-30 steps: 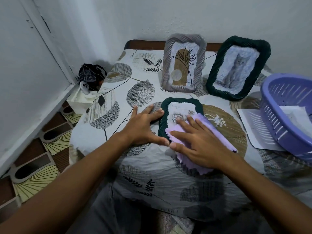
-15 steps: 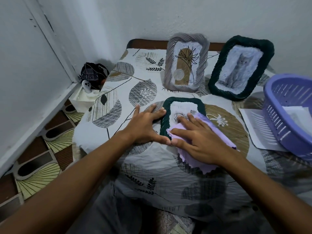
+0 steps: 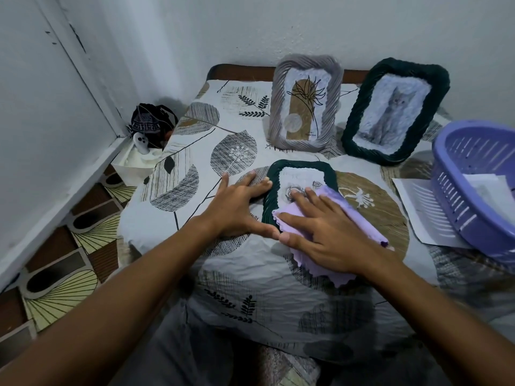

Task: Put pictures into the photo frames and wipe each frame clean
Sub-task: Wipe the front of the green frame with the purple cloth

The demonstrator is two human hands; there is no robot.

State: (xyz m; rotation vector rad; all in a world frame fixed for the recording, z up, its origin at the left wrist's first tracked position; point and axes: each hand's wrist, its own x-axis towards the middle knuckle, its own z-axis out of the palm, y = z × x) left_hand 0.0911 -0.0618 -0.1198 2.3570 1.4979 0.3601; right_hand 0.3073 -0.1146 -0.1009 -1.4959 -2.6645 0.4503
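Leaf-print cloth (image 3: pixel 223 151) covers a low table set against a pale wall. Dark green frame (image 3: pixel 271 174) lies flat near the middle, picture with a rose facing up. Left hand (image 3: pixel 237 207) rests flat beside it, fingers straight and spread, fingertips and thumb touching the frame's left edge. Right hand (image 3: pixel 326 232) presses a lilac cloth (image 3: pixel 334 263) onto the frame's lower glass, fingers straight, gripping nothing. Behind, grey frame (image 3: pixel 305 103) and green cat frame (image 3: pixel 395 112) stand tilted, side by side. Purple basket (image 3: pixel 457 196) sits far right, on a sheet of paper (image 3: pixel 418 207).
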